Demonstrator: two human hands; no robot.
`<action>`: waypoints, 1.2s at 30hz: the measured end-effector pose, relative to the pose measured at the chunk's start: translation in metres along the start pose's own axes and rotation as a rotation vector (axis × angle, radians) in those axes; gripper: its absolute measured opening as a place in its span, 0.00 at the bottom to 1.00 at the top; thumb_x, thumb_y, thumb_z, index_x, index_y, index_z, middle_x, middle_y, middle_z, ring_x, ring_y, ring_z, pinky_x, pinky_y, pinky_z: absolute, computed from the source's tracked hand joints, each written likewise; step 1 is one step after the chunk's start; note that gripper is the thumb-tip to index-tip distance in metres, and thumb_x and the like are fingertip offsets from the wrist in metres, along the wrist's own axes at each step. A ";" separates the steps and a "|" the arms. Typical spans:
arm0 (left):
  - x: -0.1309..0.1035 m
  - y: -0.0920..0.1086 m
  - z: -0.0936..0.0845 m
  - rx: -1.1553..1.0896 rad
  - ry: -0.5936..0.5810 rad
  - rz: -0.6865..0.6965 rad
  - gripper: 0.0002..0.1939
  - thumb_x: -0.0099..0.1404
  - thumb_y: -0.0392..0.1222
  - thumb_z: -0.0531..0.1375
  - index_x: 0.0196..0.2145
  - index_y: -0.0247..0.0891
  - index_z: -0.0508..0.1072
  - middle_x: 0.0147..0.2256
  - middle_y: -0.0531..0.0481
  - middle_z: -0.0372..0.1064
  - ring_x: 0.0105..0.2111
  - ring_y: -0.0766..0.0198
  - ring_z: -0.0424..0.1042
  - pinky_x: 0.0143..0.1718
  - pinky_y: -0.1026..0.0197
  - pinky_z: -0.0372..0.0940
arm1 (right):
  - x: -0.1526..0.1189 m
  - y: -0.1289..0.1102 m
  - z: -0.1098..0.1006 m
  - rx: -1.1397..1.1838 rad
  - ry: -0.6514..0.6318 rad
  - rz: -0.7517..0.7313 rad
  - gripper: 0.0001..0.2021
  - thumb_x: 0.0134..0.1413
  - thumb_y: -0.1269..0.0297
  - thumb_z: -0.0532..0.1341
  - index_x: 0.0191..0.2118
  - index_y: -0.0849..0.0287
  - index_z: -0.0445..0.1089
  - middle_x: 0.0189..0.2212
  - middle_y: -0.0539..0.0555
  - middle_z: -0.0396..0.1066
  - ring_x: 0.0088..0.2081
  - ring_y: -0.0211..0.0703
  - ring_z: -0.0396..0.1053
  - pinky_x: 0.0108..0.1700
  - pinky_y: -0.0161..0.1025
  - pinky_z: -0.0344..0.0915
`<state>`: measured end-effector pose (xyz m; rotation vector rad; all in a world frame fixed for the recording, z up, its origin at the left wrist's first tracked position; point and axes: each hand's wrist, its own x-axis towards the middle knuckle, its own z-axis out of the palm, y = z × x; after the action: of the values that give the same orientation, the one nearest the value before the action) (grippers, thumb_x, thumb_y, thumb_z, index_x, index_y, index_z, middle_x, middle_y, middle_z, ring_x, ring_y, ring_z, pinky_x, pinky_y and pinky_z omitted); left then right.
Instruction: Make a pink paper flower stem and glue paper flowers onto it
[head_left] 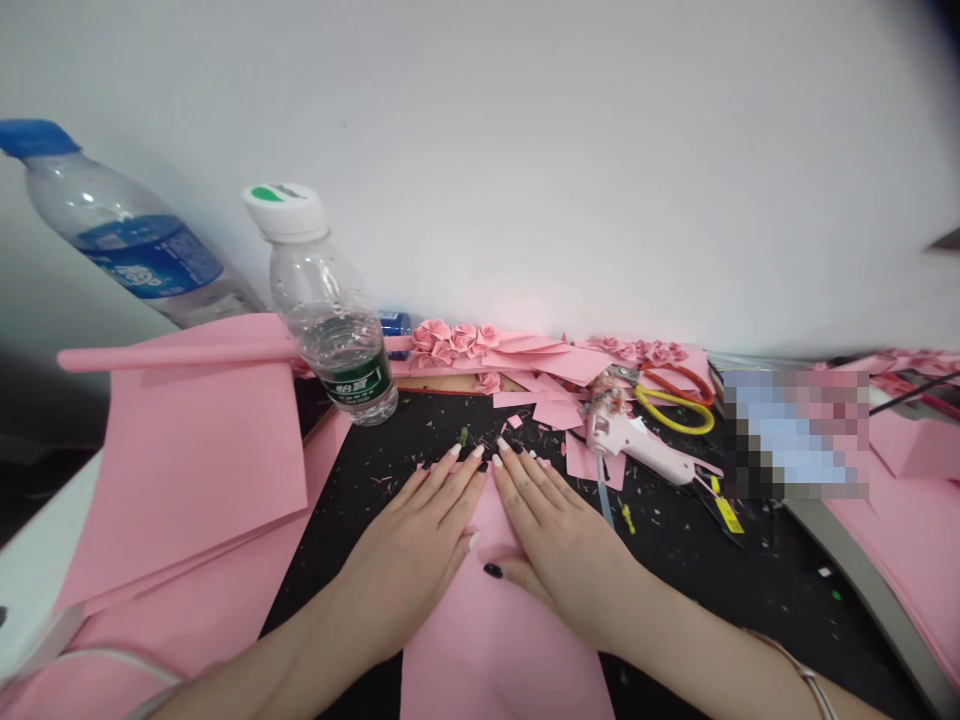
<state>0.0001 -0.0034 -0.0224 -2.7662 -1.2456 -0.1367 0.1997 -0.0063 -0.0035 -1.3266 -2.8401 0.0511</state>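
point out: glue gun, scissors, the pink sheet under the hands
glue gun [634, 440]: head view, on its pale body, right of the hands.
scissors [675, 408]: head view, on the yellow handle loop, behind the glue gun.
pink sheet [495, 640]: head view, on its bare lower part, below both flat hands.

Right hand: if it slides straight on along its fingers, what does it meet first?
The right hand lies flat on the pink paper sheet, fingers pointing up-left. Past its tips is bare black mat with scraps, then probably the folded pink paper roses at the wall; depth is unclear.
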 end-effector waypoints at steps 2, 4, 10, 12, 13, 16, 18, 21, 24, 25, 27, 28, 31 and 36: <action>0.000 0.000 0.000 0.001 0.006 -0.004 0.25 0.70 0.42 0.43 0.62 0.32 0.54 0.63 0.44 0.48 0.61 0.51 0.51 0.56 0.50 0.54 | 0.001 0.001 -0.001 -0.003 -0.013 0.004 0.35 0.58 0.51 0.54 0.63 0.74 0.50 0.63 0.69 0.43 0.63 0.58 0.45 0.61 0.52 0.54; 0.000 0.000 0.001 -0.002 0.004 -0.008 0.25 0.70 0.42 0.43 0.62 0.32 0.53 0.63 0.44 0.48 0.61 0.51 0.51 0.56 0.49 0.54 | 0.002 0.002 -0.002 -0.005 -0.025 0.006 0.35 0.58 0.51 0.54 0.63 0.74 0.50 0.63 0.69 0.42 0.63 0.59 0.45 0.61 0.52 0.54; -0.001 0.001 0.001 -0.024 0.005 -0.012 0.25 0.70 0.41 0.44 0.63 0.32 0.51 0.64 0.44 0.46 0.62 0.51 0.49 0.57 0.49 0.53 | 0.004 0.005 -0.001 -0.016 -0.020 -0.015 0.34 0.58 0.53 0.54 0.62 0.74 0.50 0.63 0.69 0.43 0.63 0.59 0.44 0.61 0.53 0.53; -0.001 0.001 0.001 -0.030 -0.001 -0.017 0.25 0.70 0.42 0.44 0.63 0.33 0.51 0.64 0.44 0.46 0.62 0.51 0.49 0.57 0.49 0.53 | 0.004 0.006 0.000 -0.015 0.002 -0.022 0.34 0.59 0.53 0.54 0.62 0.74 0.50 0.63 0.69 0.43 0.63 0.59 0.44 0.61 0.53 0.53; -0.001 0.001 0.000 -0.032 -0.001 -0.019 0.26 0.70 0.42 0.44 0.63 0.33 0.51 0.64 0.45 0.46 0.62 0.51 0.48 0.57 0.49 0.53 | 0.004 0.006 0.001 -0.013 0.013 -0.023 0.34 0.59 0.53 0.54 0.62 0.74 0.50 0.63 0.69 0.43 0.63 0.59 0.44 0.61 0.53 0.53; -0.001 0.001 0.000 -0.038 0.003 -0.018 0.26 0.69 0.42 0.44 0.63 0.32 0.51 0.64 0.44 0.46 0.62 0.51 0.49 0.56 0.49 0.54 | 0.003 0.006 0.002 -0.008 0.026 -0.021 0.34 0.59 0.52 0.53 0.63 0.74 0.50 0.64 0.69 0.43 0.64 0.58 0.44 0.61 0.54 0.53; 0.000 0.001 0.000 -0.040 0.012 -0.016 0.26 0.70 0.42 0.44 0.62 0.31 0.51 0.64 0.44 0.47 0.62 0.50 0.49 0.56 0.49 0.54 | 0.004 0.007 0.002 -0.007 0.013 -0.017 0.34 0.59 0.52 0.53 0.63 0.74 0.49 0.64 0.69 0.42 0.64 0.58 0.44 0.61 0.54 0.53; 0.000 0.001 0.001 -0.040 0.021 -0.017 0.25 0.70 0.42 0.44 0.62 0.31 0.52 0.63 0.44 0.48 0.62 0.50 0.50 0.56 0.49 0.54 | 0.007 0.009 0.001 -0.004 -0.006 -0.013 0.34 0.59 0.53 0.53 0.63 0.74 0.49 0.64 0.69 0.42 0.64 0.58 0.44 0.61 0.54 0.53; 0.001 0.001 0.001 -0.043 0.024 -0.019 0.25 0.70 0.42 0.43 0.62 0.32 0.53 0.63 0.45 0.50 0.61 0.51 0.51 0.56 0.49 0.54 | 0.007 0.010 0.001 -0.002 0.002 -0.009 0.34 0.59 0.53 0.53 0.63 0.74 0.49 0.64 0.68 0.41 0.64 0.58 0.43 0.61 0.54 0.52; 0.001 0.001 0.001 -0.045 0.023 -0.019 0.25 0.70 0.41 0.43 0.62 0.32 0.53 0.63 0.45 0.50 0.61 0.51 0.51 0.56 0.50 0.54 | 0.006 0.009 0.000 -0.001 0.007 -0.004 0.34 0.59 0.53 0.54 0.63 0.73 0.49 0.64 0.68 0.41 0.64 0.58 0.43 0.61 0.54 0.52; 0.001 0.001 0.001 -0.052 0.018 -0.020 0.24 0.70 0.42 0.43 0.62 0.33 0.54 0.62 0.45 0.51 0.61 0.51 0.51 0.56 0.50 0.54 | 0.002 0.005 0.000 0.004 0.010 0.000 0.34 0.58 0.52 0.54 0.63 0.73 0.50 0.64 0.68 0.42 0.64 0.58 0.43 0.61 0.54 0.52; 0.000 0.001 0.000 -0.055 0.015 -0.022 0.24 0.70 0.42 0.43 0.61 0.33 0.54 0.62 0.45 0.51 0.62 0.51 0.50 0.57 0.50 0.54 | 0.001 0.003 0.000 0.009 0.008 -0.005 0.34 0.58 0.51 0.54 0.63 0.72 0.51 0.64 0.68 0.43 0.64 0.58 0.44 0.61 0.54 0.53; 0.000 0.001 0.000 -0.058 0.012 -0.023 0.24 0.70 0.42 0.43 0.61 0.33 0.55 0.63 0.44 0.50 0.62 0.52 0.49 0.57 0.50 0.53 | -0.003 -0.002 0.000 0.007 0.005 -0.017 0.35 0.58 0.49 0.52 0.62 0.72 0.52 0.63 0.67 0.45 0.63 0.58 0.46 0.61 0.54 0.53; -0.001 0.001 0.001 -0.049 0.019 -0.019 0.25 0.70 0.41 0.44 0.62 0.32 0.54 0.63 0.44 0.49 0.62 0.52 0.49 0.57 0.50 0.53 | -0.002 -0.003 0.003 -0.019 0.019 -0.004 0.35 0.59 0.48 0.51 0.62 0.72 0.53 0.63 0.67 0.46 0.63 0.58 0.47 0.61 0.54 0.54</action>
<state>0.0002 -0.0053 -0.0231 -2.7880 -1.2810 -0.1977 0.1981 -0.0097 -0.0061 -1.3181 -2.8347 0.0117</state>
